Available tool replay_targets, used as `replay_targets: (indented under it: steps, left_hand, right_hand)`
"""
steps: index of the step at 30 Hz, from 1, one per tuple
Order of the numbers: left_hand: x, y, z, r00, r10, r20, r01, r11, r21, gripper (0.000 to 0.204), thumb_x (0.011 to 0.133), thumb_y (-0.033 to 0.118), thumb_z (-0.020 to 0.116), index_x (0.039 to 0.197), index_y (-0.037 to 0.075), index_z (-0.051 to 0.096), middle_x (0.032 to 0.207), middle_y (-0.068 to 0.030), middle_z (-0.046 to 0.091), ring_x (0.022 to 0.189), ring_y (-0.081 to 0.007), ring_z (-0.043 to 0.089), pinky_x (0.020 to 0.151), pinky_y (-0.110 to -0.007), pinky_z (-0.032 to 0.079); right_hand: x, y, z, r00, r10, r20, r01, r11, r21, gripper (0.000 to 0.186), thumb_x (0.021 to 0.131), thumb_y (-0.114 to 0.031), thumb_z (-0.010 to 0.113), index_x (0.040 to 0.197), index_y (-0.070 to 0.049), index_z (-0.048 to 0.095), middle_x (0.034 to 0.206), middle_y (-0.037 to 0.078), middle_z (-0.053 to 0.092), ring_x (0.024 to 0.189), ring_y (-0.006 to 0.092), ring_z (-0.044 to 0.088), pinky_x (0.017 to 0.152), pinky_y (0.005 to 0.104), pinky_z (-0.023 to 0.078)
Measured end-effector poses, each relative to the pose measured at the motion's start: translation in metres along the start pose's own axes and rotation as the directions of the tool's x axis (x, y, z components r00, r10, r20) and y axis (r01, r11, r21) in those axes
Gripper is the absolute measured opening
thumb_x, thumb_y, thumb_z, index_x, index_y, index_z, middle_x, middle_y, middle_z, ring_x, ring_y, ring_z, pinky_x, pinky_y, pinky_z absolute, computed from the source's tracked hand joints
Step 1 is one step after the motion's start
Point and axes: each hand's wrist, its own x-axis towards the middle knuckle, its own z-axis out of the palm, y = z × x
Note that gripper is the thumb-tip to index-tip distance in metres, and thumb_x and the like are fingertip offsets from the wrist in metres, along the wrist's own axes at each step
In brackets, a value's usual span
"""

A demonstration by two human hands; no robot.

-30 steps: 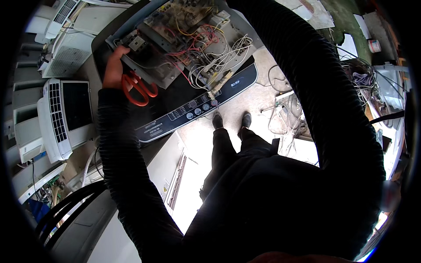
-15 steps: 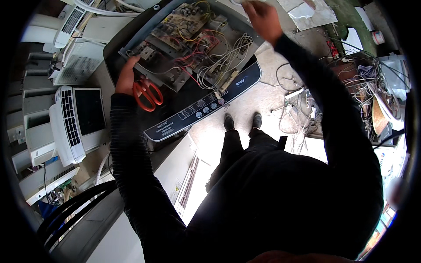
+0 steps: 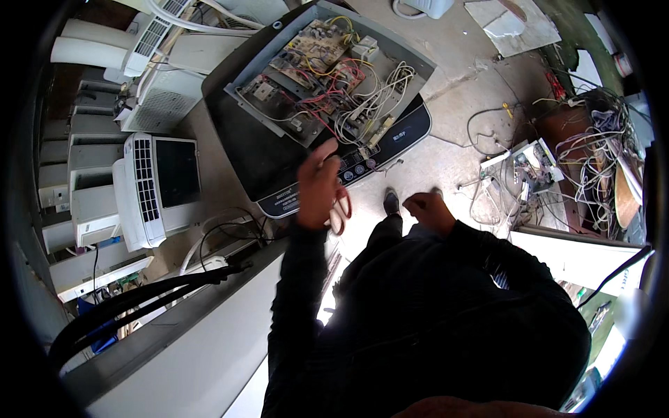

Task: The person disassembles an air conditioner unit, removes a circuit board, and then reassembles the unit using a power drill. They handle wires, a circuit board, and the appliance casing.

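Observation:
My left hand (image 3: 319,187) is near the front edge of a dark appliance panel (image 3: 244,157). Red-handled scissors (image 3: 341,211) hang by their loops from its curled fingers; the blades are hidden. To the right, in front of my body, my right hand (image 3: 430,211) is closed with its fingers curled in. Whether anything small sits in those fingers is hidden. On the panel lies a grey metal tray (image 3: 390,31) with circuit boards (image 3: 317,49) and red and yellow wires. A bundle of white wires (image 3: 397,80) spills over its right part. Neither hand touches the tray.
A white air conditioner unit (image 3: 143,188) stands at the left. Tangled cables (image 3: 599,150) and an opened board assembly (image 3: 536,167) lie at the right. A light-blue container (image 3: 428,7) is at the far edge. Black hoses (image 3: 160,289) cross the lower left.
My right hand has come back from the far edge of the tray to my body. My left hand has left the tray's left side and moved right and nearer, carrying the scissors.

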Motion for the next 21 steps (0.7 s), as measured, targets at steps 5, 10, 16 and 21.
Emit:
replay_targets:
  steps: [5, 10, 16, 21]
  left_hand:
    - [0.063, -0.078, 0.003, 0.954, 0.273, -0.126, -0.269, 0.962, 0.047, 0.043, 0.099, 0.007, 0.053, 0.141, 0.000, 0.060, 0.112, -0.0090, 0.068, 0.055, -0.0084, 0.053, 0.046, -0.027, 0.045]
    - [0.058, -0.056, 0.018, 0.984, 0.140, -0.110, -0.150, 0.985, -0.088, 0.038, 0.099, 0.006, 0.052, 0.136, 0.001, 0.063, 0.116, -0.0079, 0.065, 0.067, -0.0085, 0.057, 0.047, -0.026, 0.046]
    - [0.055, -0.046, 0.012, 0.993, 0.078, -0.090, -0.091, 0.985, -0.145, 0.036, 0.101, 0.007, 0.055, 0.135, 0.003, 0.067, 0.089, 0.0003, 0.059, 0.059, -0.0059, 0.048, 0.046, -0.025, 0.043]
    - [0.060, -0.052, 0.012, 0.990, 0.127, -0.063, -0.120, 0.986, 0.113, 0.024, 0.100, 0.006, 0.055, 0.119, 0.000, 0.068, 0.082, 0.0014, 0.055, 0.066, -0.0061, 0.050, 0.060, -0.028, 0.047]
  right_hand:
    - [-0.007, 0.011, -0.012, 0.999, -0.052, -0.007, 0.052, 0.997, -0.058, 0.029, 0.102, -0.024, 0.067, 0.103, 0.004, 0.076, 0.078, 0.011, 0.072, 0.070, 0.0149, 0.065, 0.065, 0.0331, 0.051]
    - [-0.028, 0.019, -0.045, 0.966, 0.109, -0.235, -0.084, 0.990, 0.113, 0.027, 0.101, -0.021, 0.068, 0.103, 0.005, 0.076, 0.076, 0.009, 0.071, 0.068, 0.0136, 0.065, 0.062, 0.0311, 0.051]
    - [-0.041, 0.035, -0.055, 0.937, 0.195, -0.291, -0.131, 0.965, 0.227, 0.029, 0.101, -0.022, 0.068, 0.099, 0.006, 0.075, 0.072, 0.007, 0.068, 0.066, 0.0110, 0.063, 0.061, 0.0291, 0.050]
    - [-0.039, 0.049, -0.044, 0.947, 0.161, -0.278, -0.119, 0.980, 0.162, 0.031, 0.099, -0.024, 0.069, 0.098, 0.006, 0.075, 0.075, 0.009, 0.071, 0.068, 0.0120, 0.064, 0.062, 0.0309, 0.051]
